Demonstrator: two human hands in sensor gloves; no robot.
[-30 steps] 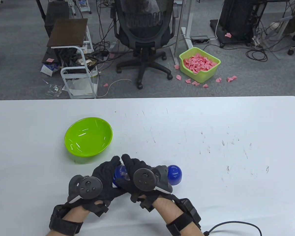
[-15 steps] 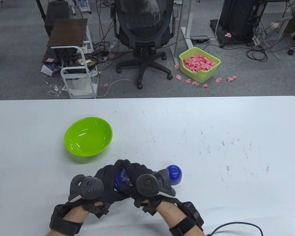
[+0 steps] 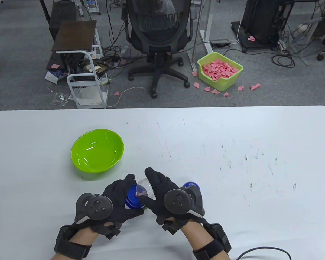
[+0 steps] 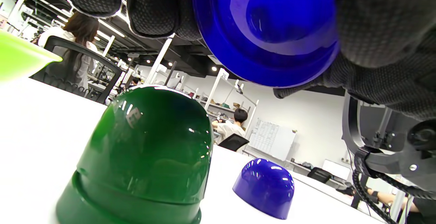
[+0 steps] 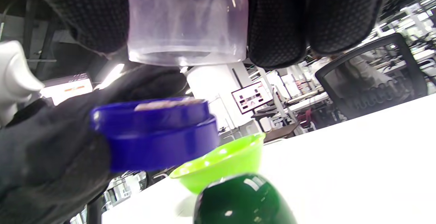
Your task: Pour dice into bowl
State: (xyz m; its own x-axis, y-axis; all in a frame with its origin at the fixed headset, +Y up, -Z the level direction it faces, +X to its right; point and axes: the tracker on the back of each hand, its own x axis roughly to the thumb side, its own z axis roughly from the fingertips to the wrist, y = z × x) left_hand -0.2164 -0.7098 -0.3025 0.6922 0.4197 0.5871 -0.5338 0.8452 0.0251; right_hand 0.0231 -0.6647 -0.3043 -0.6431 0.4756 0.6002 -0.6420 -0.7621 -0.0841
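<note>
Table view: my left hand [image 3: 116, 199] is gripping the blue base [image 3: 134, 199], my right hand [image 3: 162, 192] the clear lid [image 3: 145, 187]; the bowl [image 3: 97, 150] is lying at eleven o'clock.

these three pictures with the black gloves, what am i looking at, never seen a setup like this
No robot here: these are a person's two hands in black sensor gloves, each with a round tracker strapped to its back. One camera looks down at the white table; the other two sit on the wrists and look up past the fingers.

The left hand holds a blue plastic base with something small and pinkish on it, probably the dice. The right hand holds the clear plastic dome, lifted just off that base.

On the table stand a round lime-green plastic bowl, a dark green domed container and a blue domed container.
</note>
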